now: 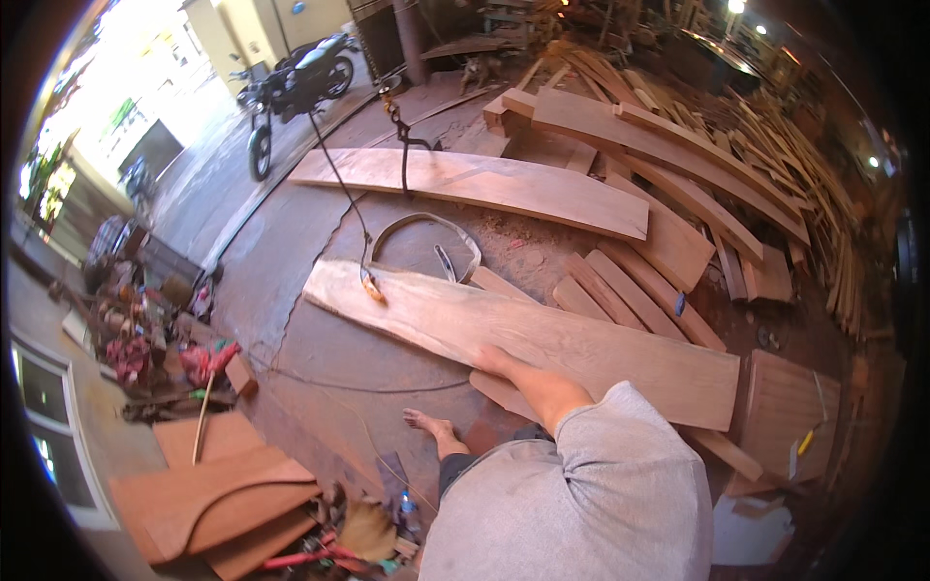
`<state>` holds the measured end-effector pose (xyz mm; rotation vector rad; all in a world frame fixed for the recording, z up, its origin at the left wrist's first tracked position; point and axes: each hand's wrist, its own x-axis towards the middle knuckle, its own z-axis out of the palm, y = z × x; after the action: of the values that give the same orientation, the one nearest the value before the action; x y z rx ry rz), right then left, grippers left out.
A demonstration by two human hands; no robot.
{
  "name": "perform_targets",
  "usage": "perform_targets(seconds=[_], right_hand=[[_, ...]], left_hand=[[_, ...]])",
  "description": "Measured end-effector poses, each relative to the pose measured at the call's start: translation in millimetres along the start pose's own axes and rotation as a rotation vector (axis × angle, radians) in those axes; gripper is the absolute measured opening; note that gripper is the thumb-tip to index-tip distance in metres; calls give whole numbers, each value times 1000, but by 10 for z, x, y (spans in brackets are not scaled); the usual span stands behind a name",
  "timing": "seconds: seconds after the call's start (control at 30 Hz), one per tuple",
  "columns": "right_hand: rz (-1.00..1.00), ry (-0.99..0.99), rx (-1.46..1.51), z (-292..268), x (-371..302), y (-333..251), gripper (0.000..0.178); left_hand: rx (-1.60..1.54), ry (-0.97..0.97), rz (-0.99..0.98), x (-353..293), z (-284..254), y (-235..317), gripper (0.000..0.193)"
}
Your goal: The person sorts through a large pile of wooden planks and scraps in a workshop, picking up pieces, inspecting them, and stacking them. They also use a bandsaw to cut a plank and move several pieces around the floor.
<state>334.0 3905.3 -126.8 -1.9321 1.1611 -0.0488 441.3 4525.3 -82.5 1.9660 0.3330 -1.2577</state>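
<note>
A long, pale wooden slab lies across the middle of the view, with a rough, wavy edge at its left end. My right hand is closed on the slab's near edge; its separate fingers are small and hard to make out. On the slab's left end rests an orange, hook-like piece, tied to a dark line that runs upward. Past the slab, a strap curves over the floor. My left hand is out of sight.
Behind lies another long plank, beneath a hanging chain with a hook. Stacked timber fills the right side. A motorcycle stands far left. Cut boards and clutter lie near left; a cable crosses the floor near my bare foot.
</note>
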Motion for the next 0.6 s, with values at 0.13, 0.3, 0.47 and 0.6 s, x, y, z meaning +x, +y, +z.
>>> perform_targets(seconds=[0.13, 0.3, 0.47, 0.6], right_hand=[[592, -443, -288, 348, -338, 826, 43], [751, -522, -201, 556, -370, 398, 44], [529, -509, -276, 832, 824, -906, 44], [345, -338, -257, 1243, 2484, -1990, 50]], left_hand=[[144, -84, -89, 863, -318, 622, 15], [192, -88, -4, 1625, -1098, 2132, 19], [-36, 176, 302, 2482, -2096, 4230, 21], [-282, 229, 410, 3090, -2465, 5525, 41]])
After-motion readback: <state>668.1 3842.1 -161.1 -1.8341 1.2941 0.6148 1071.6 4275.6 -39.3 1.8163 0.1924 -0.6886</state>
